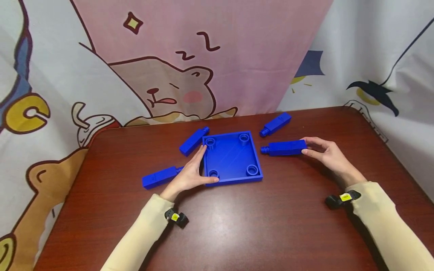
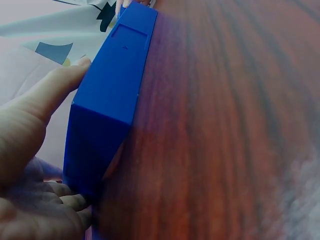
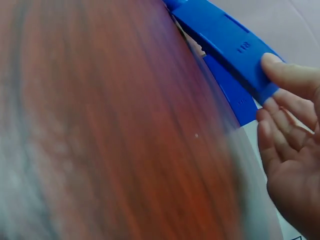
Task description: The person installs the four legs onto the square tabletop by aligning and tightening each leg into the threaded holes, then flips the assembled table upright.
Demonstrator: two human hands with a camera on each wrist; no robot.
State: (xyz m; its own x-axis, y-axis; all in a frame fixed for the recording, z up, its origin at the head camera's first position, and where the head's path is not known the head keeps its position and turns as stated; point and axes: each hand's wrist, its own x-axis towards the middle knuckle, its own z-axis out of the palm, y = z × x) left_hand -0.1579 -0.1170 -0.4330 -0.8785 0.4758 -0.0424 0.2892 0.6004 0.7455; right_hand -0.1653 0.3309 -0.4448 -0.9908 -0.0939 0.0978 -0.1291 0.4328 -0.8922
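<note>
Left hand (image 1: 191,173) is spread at the near left corner of a square blue tray (image 1: 233,158), thumb reaching over the near rim and fingers laid along the left wall; right hand (image 1: 327,152) pinches the outer end of a long blue block (image 1: 287,148), thumb on one face and fingers behind. The tray sits flat on the reddish-brown, wood-grained counter (image 1: 230,222), its open side up, with a round socket (image 1: 252,170) in each corner. The pinched block lies to the right of the tray, apart from it, its narrow ridged neck (image 1: 265,149) pointing at the tray's right wall; whether its underside touches the counter, I cannot tell. Three similar blocks rest around: one at the far right (image 1: 276,123), tilted off at an angle; one at the far left (image 1: 192,142), its neck near the tray's far left corner; and one at the near left (image 1: 159,177), its neck end partly hidden by the left hand. Both sleeves (image 1: 144,229) are cream, with a small black camera (image 1: 182,220) at each wrist. Behind the counter hangs a curtain (image 1: 244,49) printed with a sleeping cartoon bear (image 1: 176,86).
</note>
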